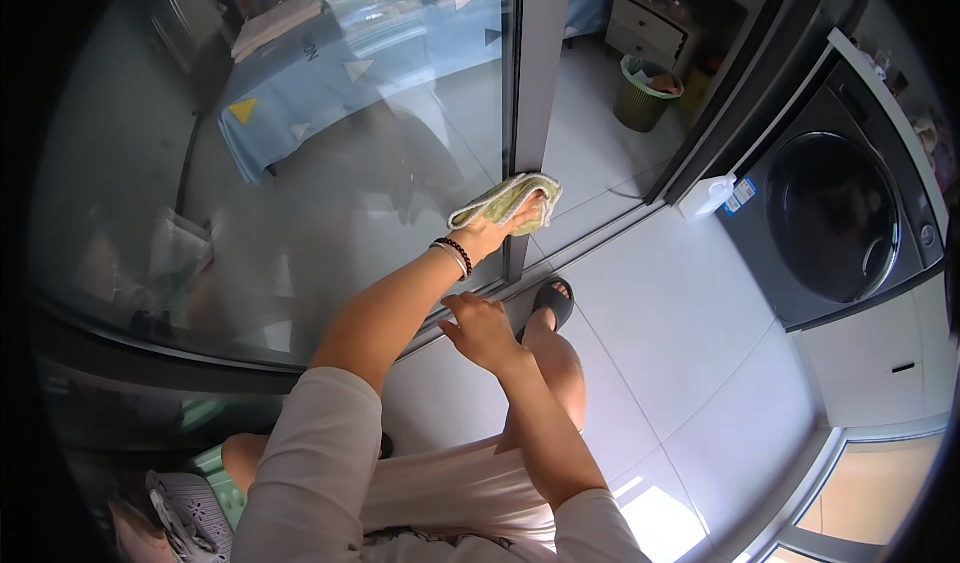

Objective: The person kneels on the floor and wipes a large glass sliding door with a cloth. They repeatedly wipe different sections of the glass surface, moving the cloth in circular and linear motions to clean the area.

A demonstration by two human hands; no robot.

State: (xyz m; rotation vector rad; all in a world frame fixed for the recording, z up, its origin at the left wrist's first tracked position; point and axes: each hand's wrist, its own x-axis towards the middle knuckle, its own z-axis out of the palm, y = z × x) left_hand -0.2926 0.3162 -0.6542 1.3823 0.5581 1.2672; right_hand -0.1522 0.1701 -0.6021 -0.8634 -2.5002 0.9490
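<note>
My left hand holds a folded yellow-green cloth with a pale edge. The cloth lies against the grey upright frame of a sliding glass door, at the edge of its glass panel. Dark beads and a pale bangle circle the left wrist. Lower down, my right hand hovers in front of the door's bottom rail, its fingers loosely bent and apart, with nothing in them. Part of the left palm is hidden by the cloth.
A dark front-loading washing machine stands at right, near a white plastic jug. Floor tracks run below the doorway. Beyond it are a lined waste bin and a drawer cabinet. A lilac perforated basket sits at lower left.
</note>
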